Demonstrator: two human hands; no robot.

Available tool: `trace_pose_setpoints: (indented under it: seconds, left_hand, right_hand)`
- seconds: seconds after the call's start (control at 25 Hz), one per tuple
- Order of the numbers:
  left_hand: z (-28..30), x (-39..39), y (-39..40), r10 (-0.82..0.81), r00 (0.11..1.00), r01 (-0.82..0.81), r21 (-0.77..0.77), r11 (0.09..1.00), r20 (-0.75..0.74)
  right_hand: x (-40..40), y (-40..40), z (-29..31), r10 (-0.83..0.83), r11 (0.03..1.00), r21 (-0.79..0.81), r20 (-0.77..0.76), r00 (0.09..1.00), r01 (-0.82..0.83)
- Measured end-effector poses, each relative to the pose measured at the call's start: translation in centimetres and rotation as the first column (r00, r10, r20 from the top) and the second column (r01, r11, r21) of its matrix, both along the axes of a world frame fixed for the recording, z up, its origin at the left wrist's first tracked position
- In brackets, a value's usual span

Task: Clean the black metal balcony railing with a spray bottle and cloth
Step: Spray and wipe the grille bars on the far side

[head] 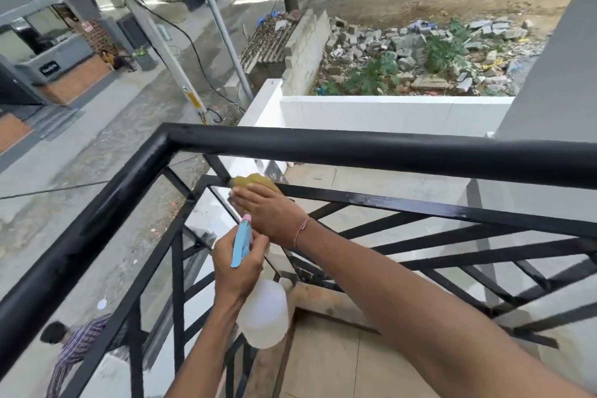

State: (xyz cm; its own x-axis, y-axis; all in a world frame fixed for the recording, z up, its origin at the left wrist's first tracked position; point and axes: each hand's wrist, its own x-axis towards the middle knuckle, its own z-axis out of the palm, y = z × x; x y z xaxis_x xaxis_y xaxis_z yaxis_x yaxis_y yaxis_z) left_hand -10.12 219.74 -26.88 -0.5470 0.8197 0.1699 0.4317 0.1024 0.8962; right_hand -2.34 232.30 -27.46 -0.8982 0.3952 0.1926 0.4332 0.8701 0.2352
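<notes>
Black metal railing (pixel 355 152): thick round top bar, glossy, bending at the far-left corner; thinner flat bars crisscross below. Spray bottle (pixel 263 313), near centre: cloudy white plastic body, blue trigger head, pink tip. Left hand (pixel 237 268) grip clamped round its neck. Yellow cloth (pixel 255 180), bunched, on the lower bar; right hand (pixel 268 213) presses it, fingers straight and together.

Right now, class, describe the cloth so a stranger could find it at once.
Start at the thick black top rail and drop to the thinner bar below it. Near the corner, the right hand presses the cloth there: the only mustard-yellow thing.
</notes>
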Motion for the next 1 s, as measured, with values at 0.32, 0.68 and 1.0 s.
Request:
trace_pose_setpoints:
  seconds: [0.32,0.68,1.0]
  left_hand:
    - [-3.3,8.6,0.9,-0.251,0.967,0.247,-0.063,0.967,-0.052]
    - [-7.3,19.9,1.8,-0.547,0.837,0.544,-0.082,0.835,-0.023]
    - [-9.0,28.6,1.8,-0.699,0.715,0.698,-0.068,0.713,0.015]
  right_hand:
    - [14.9,-1.0,-5.3,-0.023,0.978,0.206,-0.082,0.996,0.039]
    - [30.8,-5.7,-8.7,-0.235,0.955,0.15,-0.141,0.962,0.256]
    - [37.6,-13.3,-9.7,-0.779,0.62,-0.579,-0.537,0.324,0.53]
